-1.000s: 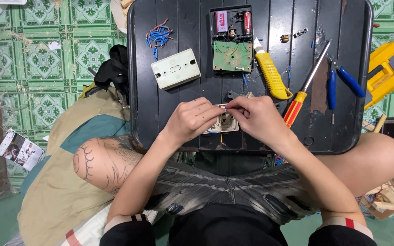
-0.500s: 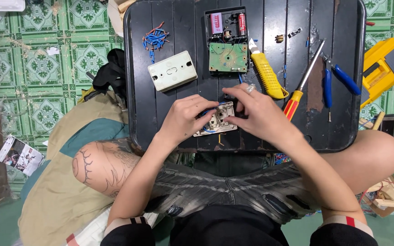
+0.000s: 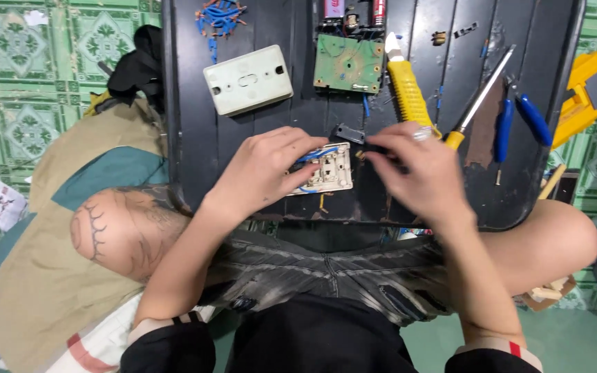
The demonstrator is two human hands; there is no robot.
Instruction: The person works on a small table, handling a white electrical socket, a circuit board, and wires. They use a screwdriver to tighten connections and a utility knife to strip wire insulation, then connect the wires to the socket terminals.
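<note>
Currently my left hand (image 3: 271, 166) lies over the left part of the cream switch module (image 3: 326, 169), fingers curled and pressing it down against the black tray (image 3: 195, 138). The module sits just below the green circuit board (image 3: 349, 63), near the tray's lower edge, with blue wires (image 3: 316, 153) looping across its back.

My right hand (image 3: 416, 169) is just right of the module, thumb and forefinger pinched on a small dark piece at its right edge; what the piece is I cannot tell, the fingers being blurred.

Handling judgement: the module looks light, rigid plastic, likely to skid on the tray unless pinned. Best held by its outer frame, clear of the wires, which look stiff but prone to pull from their terminals.

Against the picture half a second ago: the right hand then lay over the module, touching the left; it has come off to the right, and the module's right half now shows. The left hand has stayed put.

Right of the board lie a yellow knife (image 3: 408, 86), a screwdriver (image 3: 481, 97) and blue-handled pliers (image 3: 519, 121); left of it, a white cover plate (image 3: 248, 79).
</note>
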